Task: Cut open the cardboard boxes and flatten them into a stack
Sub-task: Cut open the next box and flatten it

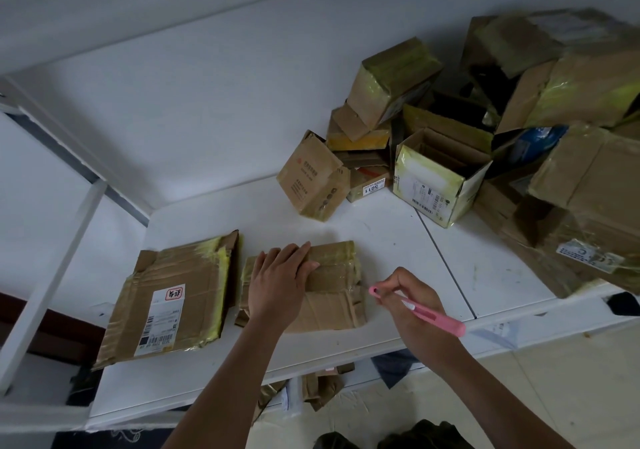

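A: Pressing down on the small flattened brown cardboard box wrapped in clear tape near the front of the white desk, left hand lying on it with fingers straight and close together.

B: And gripping the pink plastic utility knife in the right hand, fingers curled round the handle, tip hovering just beside the box's right edge. Hard to tell whether the blade is out.

A: Looking partly done, then. Lying flat already just to the left: a larger flattened brown cardboard box with a white shipping label and yellowish tape, beside the small one rather than under it.

B: Meaning two flat pieces at most, not yet forming a stack.

A: Still waiting at the back right: a big heap of brown cardboard boxes, most standing in shape, several with flaps open, including an open box with a white barcode label and a tilted one printed in red.

B: Leaving most of the job ahead, judging by that. Also showing some cardboard scraps on the floor under the desk.
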`<state>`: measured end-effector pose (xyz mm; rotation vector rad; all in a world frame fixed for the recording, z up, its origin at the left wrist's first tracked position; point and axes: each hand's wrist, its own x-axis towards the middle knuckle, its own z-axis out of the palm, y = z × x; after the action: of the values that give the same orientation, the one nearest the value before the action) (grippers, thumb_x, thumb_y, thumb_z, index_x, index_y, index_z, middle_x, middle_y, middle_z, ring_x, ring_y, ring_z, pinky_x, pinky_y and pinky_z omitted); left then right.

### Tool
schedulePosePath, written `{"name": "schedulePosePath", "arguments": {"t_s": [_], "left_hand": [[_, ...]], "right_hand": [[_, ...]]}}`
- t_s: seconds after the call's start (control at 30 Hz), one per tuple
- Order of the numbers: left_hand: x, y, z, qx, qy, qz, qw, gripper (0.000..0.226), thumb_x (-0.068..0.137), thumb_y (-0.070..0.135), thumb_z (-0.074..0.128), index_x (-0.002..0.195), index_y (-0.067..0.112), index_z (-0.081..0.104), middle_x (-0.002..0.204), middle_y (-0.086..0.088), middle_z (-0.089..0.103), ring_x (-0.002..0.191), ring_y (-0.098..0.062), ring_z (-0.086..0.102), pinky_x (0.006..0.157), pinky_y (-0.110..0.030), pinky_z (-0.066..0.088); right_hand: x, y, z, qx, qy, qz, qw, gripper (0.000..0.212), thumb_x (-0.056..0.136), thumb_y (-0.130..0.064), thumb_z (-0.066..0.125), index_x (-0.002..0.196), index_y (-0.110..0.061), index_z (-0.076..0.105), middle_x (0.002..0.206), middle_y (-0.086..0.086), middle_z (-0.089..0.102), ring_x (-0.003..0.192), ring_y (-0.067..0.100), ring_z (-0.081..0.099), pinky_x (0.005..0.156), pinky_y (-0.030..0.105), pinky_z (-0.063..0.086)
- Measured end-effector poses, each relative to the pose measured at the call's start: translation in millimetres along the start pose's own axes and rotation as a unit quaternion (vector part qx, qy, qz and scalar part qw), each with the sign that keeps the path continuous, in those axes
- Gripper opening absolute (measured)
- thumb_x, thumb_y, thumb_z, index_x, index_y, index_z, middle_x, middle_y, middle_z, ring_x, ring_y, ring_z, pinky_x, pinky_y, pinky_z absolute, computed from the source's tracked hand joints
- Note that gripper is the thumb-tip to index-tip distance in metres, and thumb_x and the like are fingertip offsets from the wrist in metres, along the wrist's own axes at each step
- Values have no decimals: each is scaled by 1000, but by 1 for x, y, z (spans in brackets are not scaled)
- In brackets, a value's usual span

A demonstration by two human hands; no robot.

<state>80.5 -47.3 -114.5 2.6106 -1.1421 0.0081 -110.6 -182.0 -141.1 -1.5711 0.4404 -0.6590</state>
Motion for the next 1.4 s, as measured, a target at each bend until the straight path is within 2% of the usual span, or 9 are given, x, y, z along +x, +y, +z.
{"name": "schedulePosePath", "arguments": {"t_s": [0.17,0.47,0.6,0.73,0.9,1.0,1.13,1.23,1.4], "left_hand": [[0,1,-1,-5,-3,2,1000,53,99,50,26,140,29,52,131,14,57,122,-13,45,116,-35,20],[-2,2,-4,-14,-18,-8,1000,49,101,49,34,143,28,48,133,13,54,124,-15,43,115,-40,24],[6,7,-9,-51,-45,-49,996,54,97,53,46,145,29,46,137,9,52,130,-16,42,117,-41,23],[15,16,-18,-44,-103,-113,987,65,88,58,58,144,27,44,137,6,49,131,-21,40,111,-41,28],[15,31,-27,-11,-119,-158,980,53,79,72,58,100,23,58,99,5,51,98,-18,53,89,-36,35],[9,37,-25,-111,-89,-233,962,59,80,69,60,102,16,50,99,1,52,87,-17,55,71,-36,48],[1,34,-27,-142,-67,-299,941,63,78,70,62,105,14,48,96,-1,56,85,-19,57,57,-31,41],[3,31,-31,-187,-62,-314,929,59,83,61,65,101,6,55,97,-7,61,87,-22,61,62,-33,46],[-4,23,-42,-378,-101,-314,865,33,88,30,73,107,3,68,95,-7,72,85,-20,70,68,-32,58]], "right_hand": [[21,2,-2,35,73,54,995,16,94,-19,62,80,-25,60,86,0,68,82,28,67,75,54,58],[5,2,12,16,22,17,999,12,95,-1,58,84,-7,58,82,4,67,77,24,66,68,43,56],[6,-2,-11,27,39,-14,999,24,94,-1,57,87,-24,61,86,-2,67,83,21,67,74,37,57],[18,4,-31,-229,74,-91,966,5,101,-26,49,100,-25,54,75,-5,56,64,11,54,56,28,49],[32,31,-57,-508,-55,110,852,43,89,-23,67,126,-14,49,109,6,63,101,17,52,83,28,49],[34,31,-60,-474,-70,179,859,65,92,-13,61,149,-19,32,126,6,58,112,21,52,96,34,49],[33,16,-44,-462,-37,76,883,54,94,-11,55,146,-16,39,129,5,57,115,20,53,100,30,42],[27,-14,-3,-226,-78,102,966,45,99,-22,53,143,-23,43,122,-5,55,101,4,59,80,12,47],[33,-33,43,-122,-131,110,978,50,98,-32,57,145,-29,40,127,-9,57,104,8,63,92,28,54]]}}
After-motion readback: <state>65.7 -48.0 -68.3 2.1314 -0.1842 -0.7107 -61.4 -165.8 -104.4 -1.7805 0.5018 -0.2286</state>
